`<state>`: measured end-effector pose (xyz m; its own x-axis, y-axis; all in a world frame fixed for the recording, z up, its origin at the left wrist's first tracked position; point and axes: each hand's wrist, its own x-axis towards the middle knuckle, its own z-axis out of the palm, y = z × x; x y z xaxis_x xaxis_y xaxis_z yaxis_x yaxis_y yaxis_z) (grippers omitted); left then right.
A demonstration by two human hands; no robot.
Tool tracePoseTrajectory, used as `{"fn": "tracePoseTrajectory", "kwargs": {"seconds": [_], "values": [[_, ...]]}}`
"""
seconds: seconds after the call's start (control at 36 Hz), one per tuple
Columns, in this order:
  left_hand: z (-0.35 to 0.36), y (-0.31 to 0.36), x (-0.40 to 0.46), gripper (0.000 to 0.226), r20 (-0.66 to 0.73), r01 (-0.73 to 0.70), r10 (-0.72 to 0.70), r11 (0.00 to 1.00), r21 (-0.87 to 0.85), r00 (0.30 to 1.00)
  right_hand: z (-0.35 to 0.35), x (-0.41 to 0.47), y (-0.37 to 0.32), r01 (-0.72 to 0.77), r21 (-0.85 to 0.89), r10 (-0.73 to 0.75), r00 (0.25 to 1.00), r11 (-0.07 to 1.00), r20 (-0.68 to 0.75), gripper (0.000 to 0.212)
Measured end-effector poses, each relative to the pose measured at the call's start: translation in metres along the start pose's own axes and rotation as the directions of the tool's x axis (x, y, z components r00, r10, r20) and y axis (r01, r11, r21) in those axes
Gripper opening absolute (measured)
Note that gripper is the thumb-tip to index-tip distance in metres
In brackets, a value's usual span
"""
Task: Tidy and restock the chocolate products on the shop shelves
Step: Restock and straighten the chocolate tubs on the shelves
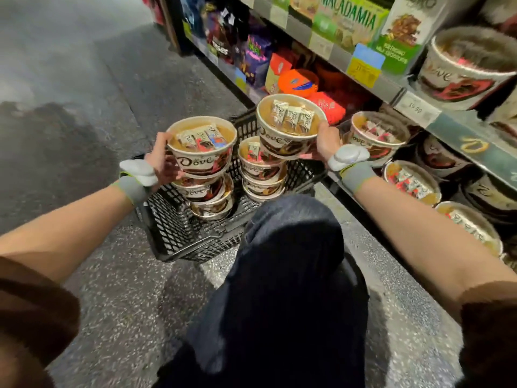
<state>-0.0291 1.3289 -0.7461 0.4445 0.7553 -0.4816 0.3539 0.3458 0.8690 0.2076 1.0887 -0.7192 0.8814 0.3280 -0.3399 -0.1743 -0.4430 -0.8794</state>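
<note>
My left hand grips a round Dove chocolate tub by its left side, above the black plastic basket on the floor. My right hand grips a second Dove tub from the right, held higher and nearer the shelves. Two stacks of the same tubs stand in the basket: a left stack and a right stack. More Dove tubs sit on the lower shelf at the right.
Shelving runs along the right with price tags, a green macadamia box, purple and orange packs, and a large Dove tub on the upper shelf. My knee in dark trousers is just in front of the basket. Speckled grey floor lies at the left.
</note>
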Motion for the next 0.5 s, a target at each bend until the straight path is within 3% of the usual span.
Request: {"fn": "tracePoseTrajectory", "kwargs": {"seconds": [0.14, 0.25, 0.42, 0.5], "values": [[-0.01, -0.009, 0.012, 0.05, -0.087, 0.034, -0.035, 0.999, -0.008, 0.996, 0.016, 0.028, -0.007, 0.106, -0.347, -0.104, 0.994, 0.932, 0.025, 0.036], [-0.016, -0.01, 0.021, 0.05, -0.131, 0.045, -0.048, 0.999, -0.027, 0.99, 0.029, 0.04, -0.013, 0.105, -0.32, -0.063, 0.988, 0.941, 0.139, 0.038], [-0.019, -0.011, 0.034, 0.051, -0.188, 0.077, -0.072, 0.997, 0.019, 0.979, 0.047, 0.064, -0.004, 0.141, -0.368, -0.095, 0.986, 0.919, 0.14, 0.042], [-0.018, -0.012, 0.035, 0.048, -0.151, 0.115, -0.105, 0.991, 0.061, 0.983, 0.049, 0.063, -0.003, 0.187, -0.444, -0.149, 0.982, 0.876, 0.118, 0.046]]}}
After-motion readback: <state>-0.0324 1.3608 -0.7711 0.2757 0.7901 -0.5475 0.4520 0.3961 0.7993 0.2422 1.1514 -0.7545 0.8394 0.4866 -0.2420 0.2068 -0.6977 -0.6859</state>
